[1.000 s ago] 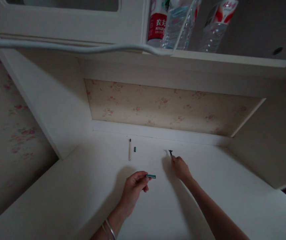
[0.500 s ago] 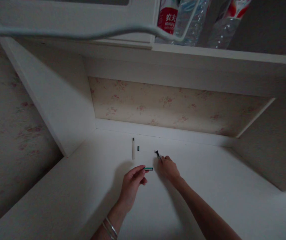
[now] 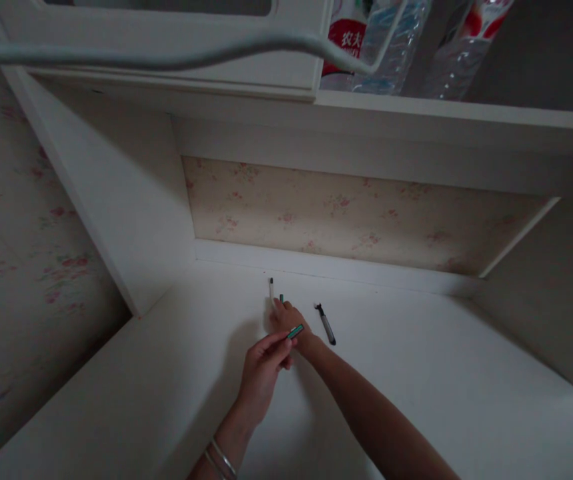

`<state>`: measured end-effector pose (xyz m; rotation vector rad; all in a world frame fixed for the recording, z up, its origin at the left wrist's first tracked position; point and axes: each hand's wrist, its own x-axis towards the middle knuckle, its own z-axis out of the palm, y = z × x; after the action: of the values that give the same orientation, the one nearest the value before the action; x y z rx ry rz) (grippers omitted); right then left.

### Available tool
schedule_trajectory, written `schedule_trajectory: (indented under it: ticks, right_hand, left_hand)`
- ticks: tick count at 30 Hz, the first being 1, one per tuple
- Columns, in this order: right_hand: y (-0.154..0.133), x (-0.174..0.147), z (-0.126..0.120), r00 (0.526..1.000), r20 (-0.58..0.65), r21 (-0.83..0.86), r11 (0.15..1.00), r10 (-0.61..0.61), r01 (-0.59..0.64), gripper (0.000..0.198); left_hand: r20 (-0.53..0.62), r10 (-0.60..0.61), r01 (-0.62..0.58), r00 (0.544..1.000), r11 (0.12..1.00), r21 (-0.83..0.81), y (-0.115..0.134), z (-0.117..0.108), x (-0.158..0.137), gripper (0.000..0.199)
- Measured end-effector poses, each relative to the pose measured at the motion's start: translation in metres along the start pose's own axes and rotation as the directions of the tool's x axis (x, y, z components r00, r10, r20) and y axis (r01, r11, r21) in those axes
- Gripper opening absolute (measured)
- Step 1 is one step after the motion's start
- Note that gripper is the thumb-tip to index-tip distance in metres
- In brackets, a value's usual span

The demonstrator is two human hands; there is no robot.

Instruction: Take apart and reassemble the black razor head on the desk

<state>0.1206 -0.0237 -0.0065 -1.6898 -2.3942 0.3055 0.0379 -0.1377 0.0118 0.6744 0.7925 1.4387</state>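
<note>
At the far left, cream floral wallpaper [image 3: 11, 287] runs out of view, and a pale, bent rod [image 3: 166, 60] crosses above, cut off by the left edge. Two thin silver bangles [image 3: 222, 460] circle the left wrist, whose forearm leaves at the bottom. The left hand [image 3: 260, 373] is held palm inward above the white tabletop [image 3: 416, 373], thumb and fingers clamped on a small, flat, dark-edged green strip [image 3: 297, 330]. The strip's near end is covered by the fingertips; its free end tilts up to the right, overlapping the right wrist in view.

Just beyond, a slim white stick with a dark tip [image 3: 271, 287] lies on the tabletop, its lower part hidden behind the right hand [image 3: 290, 321]. That hand reaches across, back upward, fingers at the stick; whether they are closed on it or only touching, I cannot tell. A tiny green-and-black block [image 3: 281, 298] sits just right of the stick, its lower end covered by the same hand. The right forearm slants down to the bottom edge.

Right of it lies a slender grey-and-black tool [image 3: 326, 325], its small dark head too blurred to make out. Above, clear plastic bottles [image 3: 389, 50] are cut off at the top.
</note>
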Motion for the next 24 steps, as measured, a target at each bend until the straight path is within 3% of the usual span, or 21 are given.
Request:
schedule_trajectory:
  ticks: [5,9,16,21,22,24]
  right_hand:
    - [-0.011,0.021,0.012,0.998,-0.003,0.0,0.998,0.065,-0.065,0.049]
    - [-0.009,0.022,0.009,0.994,0.041,0.05,0.994,0.099,-0.101,0.036]
    - [0.009,-0.004,-0.013,0.994,0.062,0.371,0.922,0.095,-0.112,0.025]
    - [0.023,-0.074,-0.024,0.993,-0.024,0.677,0.733,0.113,-0.067,0.043]
    - [0.024,-0.09,-0.025,0.994,-0.034,0.75,0.66,0.106,-0.045,0.043]
    - [0.025,-0.12,-0.027,0.992,-0.027,0.958,0.287,0.123,-0.009,0.041]
  left_hand:
    - [-0.017,-0.027,0.027,0.999,0.999,-0.022,-0.001,-0.001,0.001,0.03]
    - [0.0,-0.034,0.034,0.999,0.999,-0.021,-0.001,-0.002,0.001,0.029]
    - [0.025,-0.017,0.017,1.0,1.0,-0.006,-0.002,-0.002,0.001,0.027]
    - [0.031,0.017,-0.017,0.999,1.0,0.02,-0.004,-0.002,0.003,0.025]
    - [0.026,0.022,-0.022,0.999,0.999,0.026,-0.004,-0.002,0.003,0.026]
    - [0.009,0.027,-0.027,1.0,0.999,0.034,-0.006,-0.002,0.004,0.027]
